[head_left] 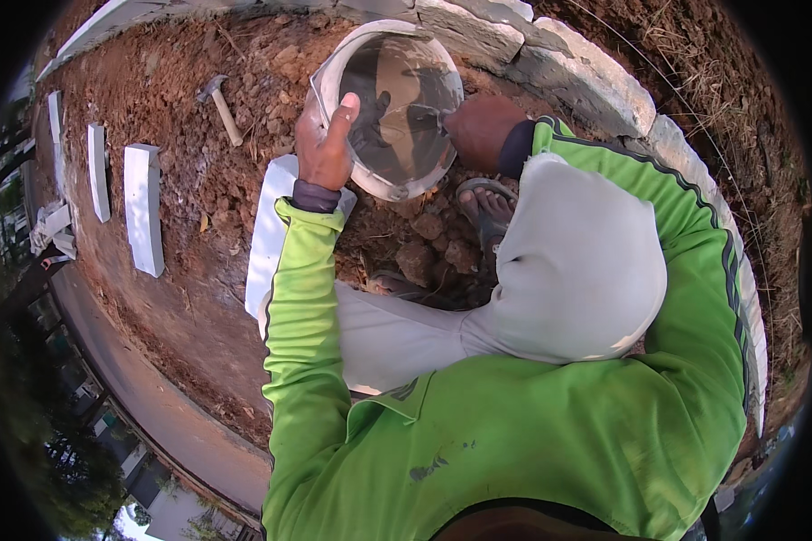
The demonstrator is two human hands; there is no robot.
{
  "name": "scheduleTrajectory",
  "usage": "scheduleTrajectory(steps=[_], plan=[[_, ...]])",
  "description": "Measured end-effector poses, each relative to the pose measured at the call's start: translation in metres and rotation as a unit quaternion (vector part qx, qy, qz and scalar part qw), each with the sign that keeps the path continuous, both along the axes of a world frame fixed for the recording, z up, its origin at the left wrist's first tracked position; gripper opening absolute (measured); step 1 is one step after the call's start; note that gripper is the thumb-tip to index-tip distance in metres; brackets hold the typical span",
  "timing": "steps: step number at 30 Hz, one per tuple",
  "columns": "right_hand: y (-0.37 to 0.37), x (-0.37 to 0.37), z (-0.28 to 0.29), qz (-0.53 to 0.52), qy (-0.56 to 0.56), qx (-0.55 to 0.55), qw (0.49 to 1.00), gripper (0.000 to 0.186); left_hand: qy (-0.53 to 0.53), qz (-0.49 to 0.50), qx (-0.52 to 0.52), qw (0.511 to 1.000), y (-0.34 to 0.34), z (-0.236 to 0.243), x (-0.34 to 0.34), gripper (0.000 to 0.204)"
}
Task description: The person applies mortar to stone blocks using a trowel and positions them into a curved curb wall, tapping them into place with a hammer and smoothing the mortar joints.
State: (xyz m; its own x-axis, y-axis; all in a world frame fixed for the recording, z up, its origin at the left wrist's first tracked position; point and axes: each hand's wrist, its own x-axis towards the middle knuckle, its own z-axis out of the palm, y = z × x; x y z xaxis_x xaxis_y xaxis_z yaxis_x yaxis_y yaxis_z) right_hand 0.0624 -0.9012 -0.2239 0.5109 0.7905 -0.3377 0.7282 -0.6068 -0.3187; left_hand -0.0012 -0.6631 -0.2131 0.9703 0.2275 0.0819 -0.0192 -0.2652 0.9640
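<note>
1. I have the bucket (pixel 395 190) ahead of the person's feet, above the reddish soil (pixel 280 54), between the two hands; its base is hidden, so I cannot tell what it rests on.
2. Its mouth faces up toward my camera, showing a wet grey-brown inside; the oval of the rim looks longest from the near side to the far side.
3. I see the left hand (pixel 327 144) clamped over the bucket's left rim, thumb lying on the inner side and pointing forward, fingers wrapped outside.
4. The left arm reaches forward, nearly straight.
5. The right hand (pixel 484 132) is at the right rim, knuckles up; its fingertips are hidden, and I cannot tell whether they are pinching anything.
6. The right arm bends around the raised knee (pixel 582 261), its forearm coming in from the right.
7. Left of the bucket I have a hammer (pixel 221 110), its handle slanting toward the person.
</note>
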Motion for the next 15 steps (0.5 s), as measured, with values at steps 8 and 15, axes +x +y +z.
scheduleTrajectory(steps=[8, 15], plan=[[-0.040, -0.003, -0.015, -0.147, 0.350, 0.217, 0.899, 0.046, 0.031, 0.028, -0.031, 0.999, 0.014, 0.001, 0.008, 0.053], [-0.077, -0.039, -0.017, -0.177, 0.245, 0.441, 0.845, 0.051, -0.046, 0.010, 0.214, 0.976, 0.057, -0.032, -0.011, 0.039]])
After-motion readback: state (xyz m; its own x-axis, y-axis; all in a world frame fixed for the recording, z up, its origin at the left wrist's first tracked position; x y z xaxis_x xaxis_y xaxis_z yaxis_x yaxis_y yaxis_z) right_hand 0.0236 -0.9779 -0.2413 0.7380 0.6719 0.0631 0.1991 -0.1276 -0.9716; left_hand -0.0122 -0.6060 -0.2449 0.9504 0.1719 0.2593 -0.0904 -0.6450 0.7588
